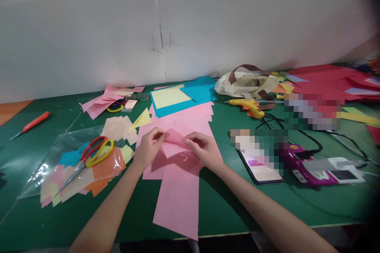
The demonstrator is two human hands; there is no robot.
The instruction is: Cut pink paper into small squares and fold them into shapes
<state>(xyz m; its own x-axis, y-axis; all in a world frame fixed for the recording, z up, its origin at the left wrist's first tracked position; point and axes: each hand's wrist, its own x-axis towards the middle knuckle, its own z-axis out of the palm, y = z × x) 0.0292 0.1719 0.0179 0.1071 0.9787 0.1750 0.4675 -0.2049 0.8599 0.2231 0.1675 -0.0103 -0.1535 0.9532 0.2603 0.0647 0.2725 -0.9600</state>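
Observation:
Between my two hands, a small piece of pink paper (pixel 175 142) is raised over larger pink sheets (pixel 179 201) lying on the green table. My left hand (pixel 152 146) pinches its left corner between thumb and fingers. At the right edge, my right hand (pixel 203 148) pinches the same piece. The piece looks bent or folded, with a lighter lower part and a darker upper part. Just beyond my hands lie blue sheets (pixel 198 89) and a pale yellow sheet (pixel 170 97). A small folded yellow paper (pixel 142 119) rests left of them.
Scissors (pixel 96 154) with red and yellow handles lie on a clear plastic bag and paper scraps at left. An orange-handled knife (pixel 35 121) is farther left. Rightward are a yellow glue gun (pixel 247 106), a phone (pixel 258 162), a purple power strip (pixel 311 170), cables and a cloth bag (pixel 243 83).

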